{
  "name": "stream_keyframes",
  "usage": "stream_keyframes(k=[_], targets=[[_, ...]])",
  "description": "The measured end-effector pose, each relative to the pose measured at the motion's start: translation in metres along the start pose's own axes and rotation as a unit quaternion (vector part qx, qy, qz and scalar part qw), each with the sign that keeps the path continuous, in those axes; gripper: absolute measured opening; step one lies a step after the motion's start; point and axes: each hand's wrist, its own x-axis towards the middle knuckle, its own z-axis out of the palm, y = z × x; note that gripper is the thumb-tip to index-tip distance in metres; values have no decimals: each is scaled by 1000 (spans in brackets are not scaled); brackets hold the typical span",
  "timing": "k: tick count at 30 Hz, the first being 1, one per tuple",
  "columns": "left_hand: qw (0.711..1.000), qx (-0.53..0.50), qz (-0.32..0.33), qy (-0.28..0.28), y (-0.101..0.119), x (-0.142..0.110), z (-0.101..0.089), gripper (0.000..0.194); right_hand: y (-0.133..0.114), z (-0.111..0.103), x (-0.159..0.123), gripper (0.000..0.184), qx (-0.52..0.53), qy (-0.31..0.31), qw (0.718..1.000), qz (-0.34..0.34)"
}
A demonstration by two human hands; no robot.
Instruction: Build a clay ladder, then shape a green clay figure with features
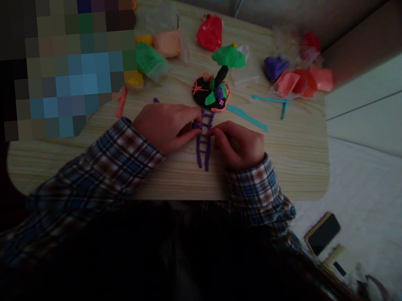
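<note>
A small purple clay ladder (203, 146) lies on the light wood-grain table, its two rails joined by several rungs. My left hand (169, 126) pinches its left side near the upper rungs with thumb and forefinger. From the other side, my right hand (241, 143) has its fingertips pressed together at the right rail. The ladder's top end reaches the edge of a clay island (201, 91) with a black base and pink trim. On that island stands a clay tree with a dark trunk and a green top (229, 57).
Turquoise modelling tools (247, 117) lie right of the island. Bagged clay surrounds it: red (210, 33) behind, green (150, 61) at left, purple (275, 67) and coral (288, 84) at right. A phone (323, 233) rests on the white surface below the table (302, 161).
</note>
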Motion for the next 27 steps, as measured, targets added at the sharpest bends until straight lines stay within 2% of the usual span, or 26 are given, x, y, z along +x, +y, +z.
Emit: stream_keyframes(k=[14,27], targets=[[1000,-6,-12,-14,0,0,-1,29,0,0,0,21,4,-8,1000,7],[1000,0,-10,3,-1,0,1,29,-2,-1,1,21,1,-5,1000,10]])
